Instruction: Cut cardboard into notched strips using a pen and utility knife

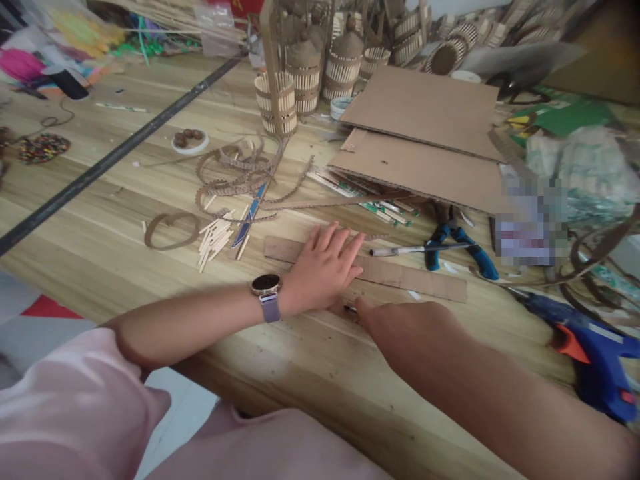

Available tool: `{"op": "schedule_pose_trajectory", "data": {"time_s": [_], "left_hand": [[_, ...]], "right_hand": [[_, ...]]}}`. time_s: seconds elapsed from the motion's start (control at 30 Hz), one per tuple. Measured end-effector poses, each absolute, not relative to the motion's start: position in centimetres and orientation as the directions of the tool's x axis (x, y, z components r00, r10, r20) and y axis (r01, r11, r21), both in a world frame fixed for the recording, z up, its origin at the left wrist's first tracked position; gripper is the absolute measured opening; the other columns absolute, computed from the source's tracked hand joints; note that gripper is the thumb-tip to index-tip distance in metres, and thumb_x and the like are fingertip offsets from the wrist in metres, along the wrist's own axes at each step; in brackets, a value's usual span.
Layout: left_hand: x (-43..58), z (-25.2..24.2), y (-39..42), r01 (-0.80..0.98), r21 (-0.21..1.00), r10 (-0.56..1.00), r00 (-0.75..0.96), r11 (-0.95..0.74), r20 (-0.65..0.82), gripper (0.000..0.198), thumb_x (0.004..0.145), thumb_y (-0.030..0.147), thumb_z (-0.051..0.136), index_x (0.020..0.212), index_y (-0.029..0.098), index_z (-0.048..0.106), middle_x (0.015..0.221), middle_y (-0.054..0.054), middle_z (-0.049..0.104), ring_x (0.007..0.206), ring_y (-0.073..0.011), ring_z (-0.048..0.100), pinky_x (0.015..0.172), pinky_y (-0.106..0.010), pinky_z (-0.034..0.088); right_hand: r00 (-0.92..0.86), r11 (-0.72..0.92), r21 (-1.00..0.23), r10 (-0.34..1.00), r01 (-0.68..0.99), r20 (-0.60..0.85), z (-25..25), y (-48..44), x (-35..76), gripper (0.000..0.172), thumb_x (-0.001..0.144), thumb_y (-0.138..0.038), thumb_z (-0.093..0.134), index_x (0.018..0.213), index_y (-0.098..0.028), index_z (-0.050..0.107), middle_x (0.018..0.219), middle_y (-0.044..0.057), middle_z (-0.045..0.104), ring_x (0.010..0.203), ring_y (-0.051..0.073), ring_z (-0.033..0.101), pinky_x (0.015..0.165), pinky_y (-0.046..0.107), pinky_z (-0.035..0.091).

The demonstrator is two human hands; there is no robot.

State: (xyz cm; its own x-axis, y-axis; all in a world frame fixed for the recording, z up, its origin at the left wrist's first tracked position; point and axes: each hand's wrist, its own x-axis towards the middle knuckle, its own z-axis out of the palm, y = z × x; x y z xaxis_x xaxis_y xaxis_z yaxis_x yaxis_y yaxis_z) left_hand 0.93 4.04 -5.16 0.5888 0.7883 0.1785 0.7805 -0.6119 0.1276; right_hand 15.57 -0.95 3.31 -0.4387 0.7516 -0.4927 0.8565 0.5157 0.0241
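Note:
My left hand (pixel 325 267) lies flat with fingers stretched over a brown cardboard strip (pixel 417 277), pressing on its left half. A watch (pixel 266 285) is on that wrist. Close beside it, nearer to me, my right hand (pixel 400 327) is closed, its fingers mostly hidden behind the back of the hand. A small dark tip (pixel 350 309) sticks out past its fingers; I cannot make out the tool. Just beyond the strip lie a pen (pixel 400 251) and pliers with blue handles (pixel 475 253).
Cardboard sheets (pixel 415 160) lie at the back right. A blue glue gun (pixel 590 347) rests at the right. Cut sticks (pixel 215 241), a blue-handled cutter (pixel 250 217) and corrugated strips (pixel 235 167) lie left of centre. Small stick-sided buckets (pixel 276 100) stand behind.

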Motion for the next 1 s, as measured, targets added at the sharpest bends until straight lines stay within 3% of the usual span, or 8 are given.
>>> {"op": "schedule_pose_trajectory", "data": {"time_s": [0.2, 0.73, 1.0], "left_hand": [[0.9, -4.9, 3.9, 0.786, 0.116, 0.793, 0.589, -0.607, 0.154, 0.055, 0.106, 0.039, 0.037, 0.150, 0.007, 0.038, 0.153, -0.020, 0.043, 0.146, -0.0374, 0.030, 0.119, -0.057, 0.025], [0.9, -5.1, 3.9, 0.783, 0.135, 0.792, 0.583, -0.607, 0.180, 0.053, 0.106, 0.038, 0.037, 0.148, 0.007, 0.042, 0.152, -0.020, 0.044, 0.146, -0.0384, 0.030, 0.120, -0.059, 0.022], [0.9, -5.1, 3.9, 0.787, 0.142, 0.798, 0.579, -0.600, 0.166, 0.053, 0.105, 0.038, 0.038, 0.147, 0.007, 0.043, 0.152, -0.020, 0.043, 0.146, -0.0387, 0.030, 0.120, -0.058, 0.022]], "right_hand": [[-0.365, 0.543, 0.078, 0.657, 0.836, -0.660, 4.5, -0.8, 15.6, 0.041, 0.077, 0.011, 0.049, 0.104, -0.015, 0.063, 0.081, 0.009, 0.077, 0.074, 0.031, 0.077, 0.045, 0.028, 0.044], [-0.278, 0.523, 0.118, 0.616, 0.844, -0.737, 4.3, -1.1, 16.2, 0.045, 0.079, 0.011, 0.048, 0.114, -0.016, 0.059, 0.089, 0.011, 0.077, 0.083, 0.031, 0.077, 0.046, 0.028, 0.040], [-0.331, 0.521, 0.141, 0.706, 0.842, -0.626, 2.9, -2.0, 17.7, 0.045, 0.074, 0.011, 0.052, 0.107, -0.019, 0.061, 0.078, 0.007, 0.076, 0.073, 0.028, 0.077, 0.045, 0.025, 0.040]]}}
